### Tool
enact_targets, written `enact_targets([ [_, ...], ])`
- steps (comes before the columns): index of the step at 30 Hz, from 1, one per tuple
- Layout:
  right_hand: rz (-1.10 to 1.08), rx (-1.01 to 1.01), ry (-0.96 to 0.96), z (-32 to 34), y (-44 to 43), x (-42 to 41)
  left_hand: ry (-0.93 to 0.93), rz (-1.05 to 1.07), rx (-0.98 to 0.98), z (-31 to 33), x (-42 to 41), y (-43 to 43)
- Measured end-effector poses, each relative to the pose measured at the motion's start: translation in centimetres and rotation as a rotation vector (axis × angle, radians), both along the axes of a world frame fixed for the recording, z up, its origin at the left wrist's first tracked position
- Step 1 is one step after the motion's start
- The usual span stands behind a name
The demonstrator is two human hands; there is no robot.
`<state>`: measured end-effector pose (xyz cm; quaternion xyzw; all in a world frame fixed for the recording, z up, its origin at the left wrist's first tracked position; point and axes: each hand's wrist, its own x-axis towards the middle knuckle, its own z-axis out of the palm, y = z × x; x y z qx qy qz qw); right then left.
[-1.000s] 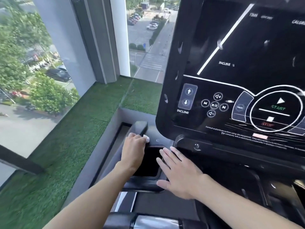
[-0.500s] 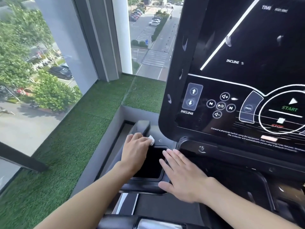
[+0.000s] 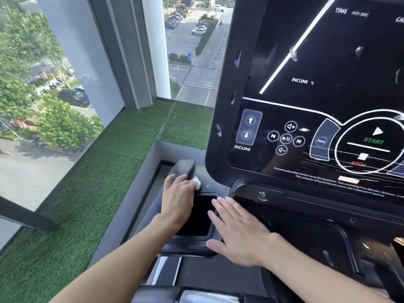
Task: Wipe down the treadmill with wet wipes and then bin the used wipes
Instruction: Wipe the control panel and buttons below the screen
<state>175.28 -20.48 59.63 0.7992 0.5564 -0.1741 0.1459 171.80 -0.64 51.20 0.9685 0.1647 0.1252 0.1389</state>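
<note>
At the near edge, part of a dark crossbar (image 3: 196,295) of the treadmill is seen, with two bare forearms reaching over it. Just beyond, the right hand (image 3: 238,232) is laid flat on the right rim of a black recessed tray (image 3: 196,219), fingers straight and spread, nothing grasped. It appears to be placed there as a brace while the other hand works.

Left of it and a little farther, the left hand (image 3: 178,200) is curled over a crumpled white wet wipe (image 3: 196,182), which is grasped under the fingertips and pressed to the dark surface at the tray's far left corner. Only a small part of the wipe is seen past the fingers. It is held at the foot of a short padded handle (image 3: 184,168), probably so that this corner can be rubbed.

Farther right, the large black console (image 3: 295,132) is lit with INCLINE, START and STOP markings. Far left, artificial grass (image 3: 87,193) is laid up to a window (image 3: 43,84) over a street. No bin is seen; binning is judged not yet done.
</note>
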Motion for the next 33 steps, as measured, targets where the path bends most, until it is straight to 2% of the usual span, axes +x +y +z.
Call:
enact_targets([
  [3,-0.008,-0.006,-0.002,0.0,0.1,0.0,-0.079,-0.117,0.047,-0.1,-1.3,-0.5],
  [7,0.004,-0.026,-0.009,-0.1,0.1,0.1,0.049,0.014,-0.028,0.1,0.9,0.5],
  [9,-0.001,-0.023,-0.004,-0.1,0.1,0.1,0.005,-0.007,-0.079,0.4,1.3,-0.3],
  [12,-0.013,-0.011,-0.007,-0.1,0.1,0.1,-0.095,-0.167,-0.073,0.2,-0.1,-1.7],
  [15,-0.009,-0.027,0.000,-0.1,0.2,0.0,-0.071,-0.128,-0.064,0.4,1.0,-0.6],
  [17,-0.014,-0.030,-0.003,0.0,0.2,0.0,-0.028,-0.075,-0.136,0.7,2.3,-0.2],
  [19,-0.012,-0.036,-0.008,0.0,0.2,0.0,-0.060,-0.119,-0.218,0.7,2.7,-0.7],
  [22,-0.022,-0.035,-0.015,0.1,0.3,0.0,-0.141,-0.307,-0.174,0.1,1.2,-1.8],
  [27,-0.020,-0.045,-0.017,0.2,0.3,-0.2,-0.085,-0.188,-0.185,0.8,2.5,-1.2],
  [31,-0.037,-0.033,-0.011,0.2,0.5,-0.2,-0.144,-0.336,-0.172,0.8,0.8,-2.9],
  [33,-0.034,-0.041,-0.010,0.2,0.5,-0.2,-0.065,-0.258,-0.117,1.2,1.5,-2.1],
])
